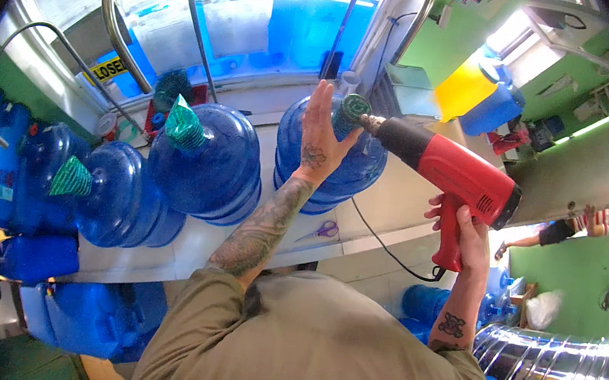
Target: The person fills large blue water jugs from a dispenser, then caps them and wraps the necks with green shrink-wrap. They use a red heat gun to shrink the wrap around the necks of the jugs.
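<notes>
My right hand (pixel 470 241) grips the handle of a red and black heat gun (pixel 457 168). Its metal nozzle points left, right at the green shrink seal (pixel 355 107) over the neck of a blue water jug (pixel 367 169). On the other side of that neck is my left hand (pixel 318 134), flat with fingers stretched out; whether it touches the jug I cannot tell. To the left stands a second blue jug (pixel 208 166) wearing a loose, pointed green seal sleeve (pixel 185 127). Farther left, another jug (pixel 115 200) bears a similar green sleeve (pixel 72 179).
Purple-handled scissors (pixel 324 229) lie on the white counter (pixel 290 243). The gun's black cord (pixel 383 239) runs across the counter's edge. Curved metal taps (pixel 115 19) rise along the window. Blue containers (pixel 88 315) stand below left. At far right is another person (pixel 596 221).
</notes>
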`<state>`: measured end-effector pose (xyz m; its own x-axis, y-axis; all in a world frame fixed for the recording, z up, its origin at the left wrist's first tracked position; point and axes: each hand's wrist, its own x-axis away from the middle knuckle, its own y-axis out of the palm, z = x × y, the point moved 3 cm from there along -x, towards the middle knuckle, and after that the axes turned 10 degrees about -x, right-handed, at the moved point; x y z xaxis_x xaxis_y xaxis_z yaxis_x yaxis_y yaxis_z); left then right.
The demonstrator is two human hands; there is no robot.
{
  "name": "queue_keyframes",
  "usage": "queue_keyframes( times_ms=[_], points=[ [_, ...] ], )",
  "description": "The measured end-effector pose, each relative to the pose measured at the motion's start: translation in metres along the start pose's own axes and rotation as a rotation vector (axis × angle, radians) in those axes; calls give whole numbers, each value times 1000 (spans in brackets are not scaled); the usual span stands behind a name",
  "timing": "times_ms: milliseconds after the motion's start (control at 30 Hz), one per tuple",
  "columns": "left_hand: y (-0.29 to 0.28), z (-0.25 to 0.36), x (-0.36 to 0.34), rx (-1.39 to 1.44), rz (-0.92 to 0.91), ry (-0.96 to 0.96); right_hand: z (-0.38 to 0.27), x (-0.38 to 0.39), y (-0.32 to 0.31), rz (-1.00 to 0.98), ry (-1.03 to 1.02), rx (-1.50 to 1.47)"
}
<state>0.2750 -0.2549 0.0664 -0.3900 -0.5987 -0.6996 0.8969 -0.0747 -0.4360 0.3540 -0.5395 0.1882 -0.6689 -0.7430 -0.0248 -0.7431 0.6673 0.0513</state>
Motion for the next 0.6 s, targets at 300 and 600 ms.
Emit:
queue_keyframes(
  times_ms=[300, 600],
  points=[
    [-12, 6, 27, 224, -55, -10, 48, -20, -41, -77, 6, -120],
    [-15, 12, 38, 591, -194, -311, 89, -30, -66, -120, 129, -151]
  ],
)
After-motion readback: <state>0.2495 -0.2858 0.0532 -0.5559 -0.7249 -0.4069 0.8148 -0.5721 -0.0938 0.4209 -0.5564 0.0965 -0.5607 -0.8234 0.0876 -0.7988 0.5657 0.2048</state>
